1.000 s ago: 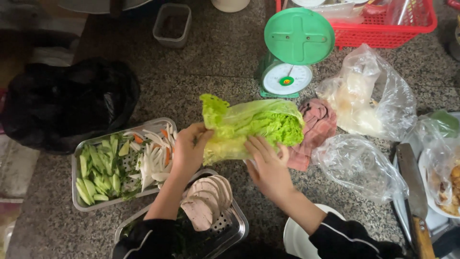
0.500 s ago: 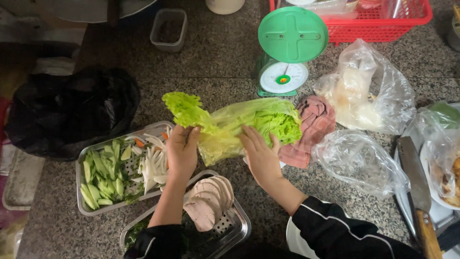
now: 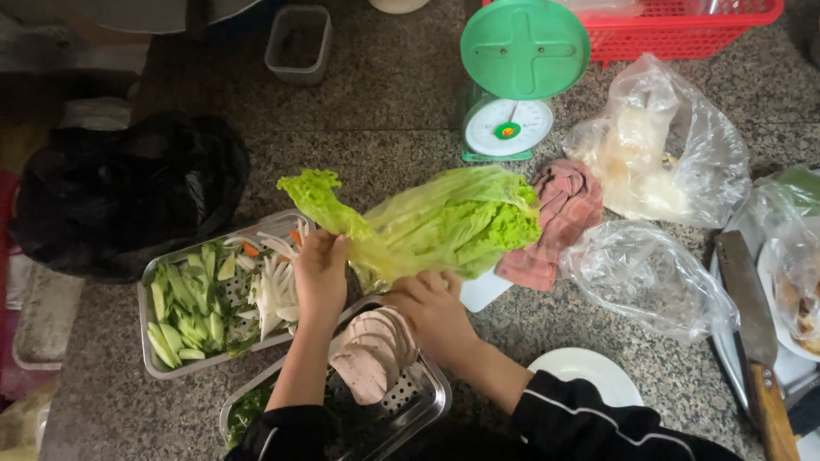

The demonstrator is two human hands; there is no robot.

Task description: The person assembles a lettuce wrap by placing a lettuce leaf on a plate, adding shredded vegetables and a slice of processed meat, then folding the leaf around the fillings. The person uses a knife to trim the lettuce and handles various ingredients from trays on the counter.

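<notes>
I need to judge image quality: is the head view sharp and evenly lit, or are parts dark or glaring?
Head view: mostly sharp, soft daylight; the black plastic bag loses detail in shadow; the clear plastic bags show mild glare; the green lettuce leaf is slightly blurred.

lettuce (image 3: 444,224): bright green | scale (image 3: 519,78): green, white dial | basket (image 3: 683,34): red | cloth (image 3: 559,218): pink | surface (image 3: 393,102): speckled grey | bag (image 3: 120,192): black

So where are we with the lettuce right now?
Prep looks done: cut vegetables fill one metal tray, sliced meat sits in another. In hand: the left hand pulls a lettuce leaf from the bagged lettuce, steadied by the right hand. The white plate looks bare.
</notes>
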